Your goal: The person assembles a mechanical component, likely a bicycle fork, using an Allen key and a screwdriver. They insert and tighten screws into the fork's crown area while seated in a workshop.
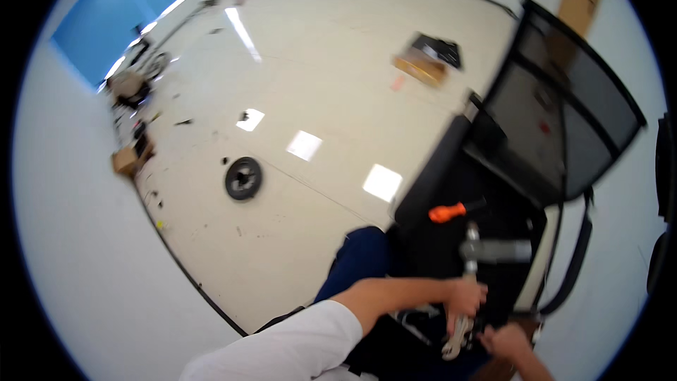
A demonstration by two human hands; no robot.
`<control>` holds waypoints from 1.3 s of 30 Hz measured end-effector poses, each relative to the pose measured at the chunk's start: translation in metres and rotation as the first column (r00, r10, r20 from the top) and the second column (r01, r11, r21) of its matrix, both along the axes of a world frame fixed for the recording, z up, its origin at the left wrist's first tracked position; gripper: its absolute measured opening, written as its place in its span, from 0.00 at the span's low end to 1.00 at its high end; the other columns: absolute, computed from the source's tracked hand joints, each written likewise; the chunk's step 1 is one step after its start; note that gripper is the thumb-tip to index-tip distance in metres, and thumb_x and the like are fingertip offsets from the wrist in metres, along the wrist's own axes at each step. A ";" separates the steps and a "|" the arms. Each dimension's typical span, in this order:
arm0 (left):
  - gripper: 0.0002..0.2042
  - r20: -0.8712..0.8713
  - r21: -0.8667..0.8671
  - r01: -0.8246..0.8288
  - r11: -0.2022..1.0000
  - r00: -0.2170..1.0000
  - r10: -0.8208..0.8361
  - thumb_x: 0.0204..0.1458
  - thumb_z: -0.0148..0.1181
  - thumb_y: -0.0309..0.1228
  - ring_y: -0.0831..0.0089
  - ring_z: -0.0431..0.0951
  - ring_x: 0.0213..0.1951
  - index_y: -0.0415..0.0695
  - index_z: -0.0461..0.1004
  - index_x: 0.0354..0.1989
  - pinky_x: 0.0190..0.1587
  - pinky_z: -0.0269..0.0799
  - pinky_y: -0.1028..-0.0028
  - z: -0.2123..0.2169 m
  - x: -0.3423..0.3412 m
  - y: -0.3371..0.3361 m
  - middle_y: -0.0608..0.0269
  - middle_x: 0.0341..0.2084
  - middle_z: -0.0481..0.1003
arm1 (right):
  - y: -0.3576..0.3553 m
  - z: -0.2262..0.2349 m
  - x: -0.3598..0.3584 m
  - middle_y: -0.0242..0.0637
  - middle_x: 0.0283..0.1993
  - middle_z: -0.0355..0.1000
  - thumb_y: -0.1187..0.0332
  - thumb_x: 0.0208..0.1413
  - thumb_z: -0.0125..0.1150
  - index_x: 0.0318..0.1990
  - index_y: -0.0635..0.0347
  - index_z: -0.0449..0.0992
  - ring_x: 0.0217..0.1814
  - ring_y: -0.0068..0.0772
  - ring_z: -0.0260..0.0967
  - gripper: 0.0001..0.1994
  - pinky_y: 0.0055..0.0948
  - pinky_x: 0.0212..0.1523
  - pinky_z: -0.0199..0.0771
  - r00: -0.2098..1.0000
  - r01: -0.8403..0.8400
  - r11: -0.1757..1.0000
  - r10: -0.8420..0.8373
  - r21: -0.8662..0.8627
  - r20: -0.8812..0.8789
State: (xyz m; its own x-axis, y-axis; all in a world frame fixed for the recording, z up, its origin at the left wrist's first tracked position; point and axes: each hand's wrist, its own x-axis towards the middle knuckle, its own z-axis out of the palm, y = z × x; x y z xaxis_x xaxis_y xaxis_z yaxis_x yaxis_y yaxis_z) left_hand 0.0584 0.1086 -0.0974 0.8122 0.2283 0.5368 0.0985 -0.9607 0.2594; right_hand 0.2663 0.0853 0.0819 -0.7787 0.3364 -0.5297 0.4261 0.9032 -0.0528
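in the head view, lots of things are blurry. the left hand (467,298) hides the middle of a silver metal part (454,346). a fat grey bar (497,250) lies across the far end of it, and i cannot tell if the two are joined. the right forearm is cut off by the bottom edge. the small stuff along the far wall is too fuzzy to name

a brown box (420,69) sits on the floor (310,190), with a flat black thing (438,50) by its back edge. a smaller cardboard box (125,161) is by the left wall. i cannot see inside them

the left hand is wrapped tight around the silver part, over the near end of the black chair seat (431,250). the right hand (509,343) is just beside the part's near end with its fingers curled in, but i cannot tell if it pinches anything. an orange screwdriver (448,212) lies on the seat, near the edge by the armrest (432,169)
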 end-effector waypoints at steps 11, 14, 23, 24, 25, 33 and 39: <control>0.36 -0.237 -0.079 -0.118 0.990 0.967 0.097 0.38 0.60 0.72 0.66 0.70 0.30 0.43 0.77 0.18 0.42 0.64 0.69 -0.080 0.171 0.151 0.65 0.17 0.73 | 0.128 -0.172 0.217 0.43 0.14 0.67 0.58 0.59 0.64 0.30 0.59 0.72 0.18 0.52 0.69 0.14 0.44 0.22 0.69 0.771 0.520 0.853 -0.494 -0.050 -0.402; 0.36 -0.247 -0.092 -0.109 0.990 0.966 0.083 0.38 0.61 0.71 0.65 0.70 0.29 0.42 0.77 0.18 0.43 0.65 0.68 -0.074 0.216 0.139 0.65 0.16 0.71 | 0.092 -0.174 0.250 0.43 0.20 0.71 0.62 0.58 0.65 0.32 0.60 0.72 0.22 0.50 0.71 0.12 0.43 0.25 0.71 0.587 0.674 0.733 -0.610 -0.097 -0.532; 0.32 -0.218 -0.330 -0.377 0.865 0.922 0.318 0.46 0.66 0.52 0.53 0.72 0.47 0.36 0.71 0.49 0.60 0.65 0.55 0.008 0.283 0.044 0.52 0.39 0.74 | 0.042 -0.112 0.308 0.30 0.31 0.67 0.66 0.52 0.67 0.30 0.55 0.75 0.39 0.33 0.66 0.06 0.33 0.41 0.64 0.789 0.383 0.909 -0.230 0.163 -0.569; 0.32 -0.188 -0.315 -0.382 0.869 0.923 0.337 0.46 0.66 0.51 0.53 0.72 0.48 0.36 0.71 0.50 0.61 0.64 0.53 0.014 0.289 0.029 0.52 0.40 0.74 | 0.037 -0.102 0.311 0.29 0.32 0.67 0.66 0.52 0.67 0.30 0.54 0.75 0.40 0.31 0.66 0.06 0.32 0.42 0.62 0.826 0.327 0.921 -0.169 0.213 -0.538; 0.32 -0.156 -0.300 -0.386 0.873 0.922 0.354 0.46 0.65 0.51 0.53 0.72 0.50 0.36 0.71 0.51 0.62 0.62 0.51 0.015 0.296 0.013 0.53 0.42 0.74 | 0.029 -0.094 0.316 0.28 0.31 0.66 0.66 0.50 0.67 0.29 0.52 0.75 0.40 0.30 0.65 0.06 0.32 0.43 0.60 0.825 0.291 0.930 -0.125 0.224 -0.551; 0.14 -0.196 -0.202 -0.471 0.859 0.879 0.435 0.50 0.66 0.36 0.58 0.72 0.53 0.48 0.79 0.45 0.63 0.61 0.49 0.072 0.319 -0.051 0.58 0.44 0.74 | -0.019 -0.012 0.309 0.44 0.24 0.70 0.67 0.56 0.62 0.33 0.64 0.72 0.25 0.41 0.70 0.09 0.36 0.28 0.68 0.109 0.678 0.595 -0.661 -0.430 -0.742; 0.08 -0.345 0.014 -0.322 0.947 0.887 0.307 0.49 0.59 0.34 0.65 0.76 0.46 0.56 0.81 0.36 0.45 0.71 0.60 0.148 0.257 -0.118 0.66 0.40 0.76 | -0.148 -0.003 0.244 0.31 0.25 0.70 0.68 0.60 0.63 0.30 0.67 0.75 0.29 0.19 0.64 0.10 0.26 0.32 0.65 -0.350 0.650 0.282 -0.713 -0.705 -0.607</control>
State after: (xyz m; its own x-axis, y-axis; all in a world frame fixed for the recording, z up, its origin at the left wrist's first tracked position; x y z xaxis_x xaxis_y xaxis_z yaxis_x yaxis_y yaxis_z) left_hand 0.3158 -0.0099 0.0510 0.8244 0.5187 0.2265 0.4830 -0.8534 0.1962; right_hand 0.5100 -0.0624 0.0784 0.1341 0.9901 0.0422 0.4027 -0.0156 -0.9152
